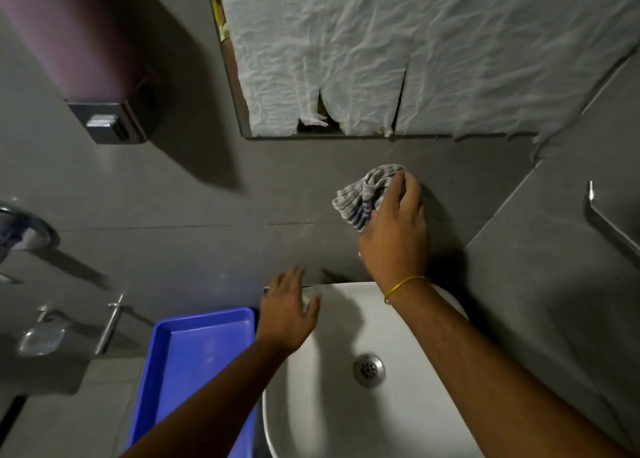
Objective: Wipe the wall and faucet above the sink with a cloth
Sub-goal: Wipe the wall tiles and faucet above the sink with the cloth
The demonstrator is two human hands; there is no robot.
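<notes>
My right hand [396, 230] presses a crumpled grey striped cloth [367, 196] against the dark grey tiled wall [277, 187], between the mirror frame above and the sink below. A yellow band circles that wrist. My left hand [289, 310] rests flat with fingers spread on the back left rim of the white sink [332, 409], holding nothing. The sink's drain [369, 370] shows in the basin. I cannot make out a faucet over the sink; my arms cover its back rim.
A mirror covered with crinkled white paper [415, 49] hangs above. A purple soap dispenser [86, 59] is on the wall upper left. A blue tray [194, 360] sits left of the sink. Metal taps [110, 322] and a soap dish [40, 340] lie further left; a metal rail [609, 222] is right.
</notes>
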